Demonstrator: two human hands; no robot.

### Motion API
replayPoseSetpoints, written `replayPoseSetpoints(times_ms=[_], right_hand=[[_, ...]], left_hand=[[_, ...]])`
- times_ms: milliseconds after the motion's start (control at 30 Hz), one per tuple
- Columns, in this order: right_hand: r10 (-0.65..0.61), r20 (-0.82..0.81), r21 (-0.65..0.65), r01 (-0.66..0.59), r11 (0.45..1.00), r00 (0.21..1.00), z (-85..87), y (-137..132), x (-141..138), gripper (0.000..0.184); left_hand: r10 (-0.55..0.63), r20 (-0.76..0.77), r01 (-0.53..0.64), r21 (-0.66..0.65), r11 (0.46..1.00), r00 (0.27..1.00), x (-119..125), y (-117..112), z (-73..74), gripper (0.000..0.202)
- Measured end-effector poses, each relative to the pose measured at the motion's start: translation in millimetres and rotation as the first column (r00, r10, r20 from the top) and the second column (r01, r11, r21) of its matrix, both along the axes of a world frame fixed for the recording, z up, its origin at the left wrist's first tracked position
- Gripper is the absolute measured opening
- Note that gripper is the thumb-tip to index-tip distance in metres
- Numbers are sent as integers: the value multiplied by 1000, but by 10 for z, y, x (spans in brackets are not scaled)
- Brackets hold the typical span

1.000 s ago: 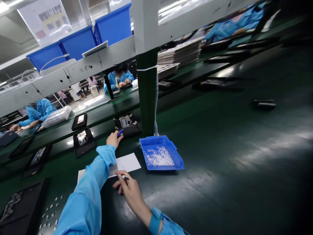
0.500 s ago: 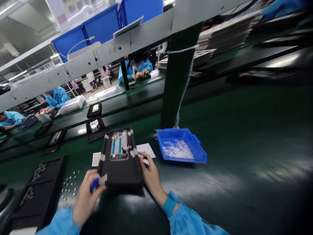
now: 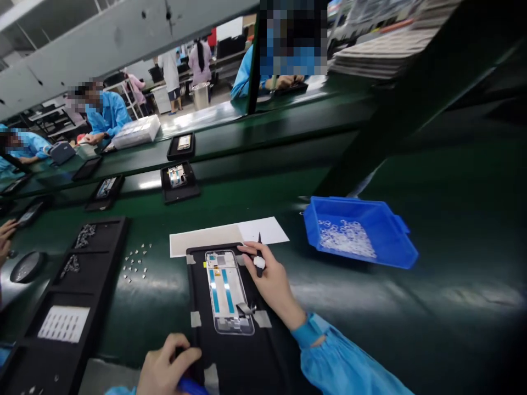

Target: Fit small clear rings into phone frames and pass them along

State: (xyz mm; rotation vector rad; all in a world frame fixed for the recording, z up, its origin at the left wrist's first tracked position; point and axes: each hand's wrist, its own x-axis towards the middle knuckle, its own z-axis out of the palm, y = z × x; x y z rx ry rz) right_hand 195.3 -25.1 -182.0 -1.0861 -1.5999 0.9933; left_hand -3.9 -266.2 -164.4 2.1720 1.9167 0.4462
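Observation:
In front of me a black tray (image 3: 230, 356) lies on the green bench, with grey tape tabs along its sides. In it sits an open phone housing (image 3: 224, 291) with two blue strips and a loose flex cable (image 3: 246, 309). My left hand (image 3: 164, 365) is closed at the tray's left edge; a blue object (image 3: 191, 386) shows under its fingers, its kind hidden. At the far right corner, my right hand (image 3: 274, 280) touches the rim with its fingertips. It also grips a black pointed tool (image 3: 259, 263) with a white part, perhaps tweezers.
White and beige cards (image 3: 263, 230) lie behind the tray. A blue bin (image 3: 395, 241) of small clear rings stands right, below a slanting post (image 3: 395, 115). Left are loose metal bits (image 3: 135, 263) and a compartment tray (image 3: 102, 269). Phone trays (image 3: 179, 181) line the back; co-workers (image 3: 109, 112) sit beyond.
The black tray has come down from a raised, tilted position to the bench with both hands at it. My view has turned left and downward.

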Motion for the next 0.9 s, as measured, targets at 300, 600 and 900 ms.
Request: replayPoseSetpoints(times_ms=[300,600,900], right_hand=[[5,162,113,-24,993,987,32,159,-69,28],[245,368,139,-314,939,897,-64,509,-182,26],[1,504,241,-142,960,864,-167,542,-236,41]], left_hand=[[-218,-235,197,-107,974,947,522,824,232,39],[-204,-58,209,101,973,977,457,560,186,39],[345,252,-396,194,897,904,-276,616,253,20]])
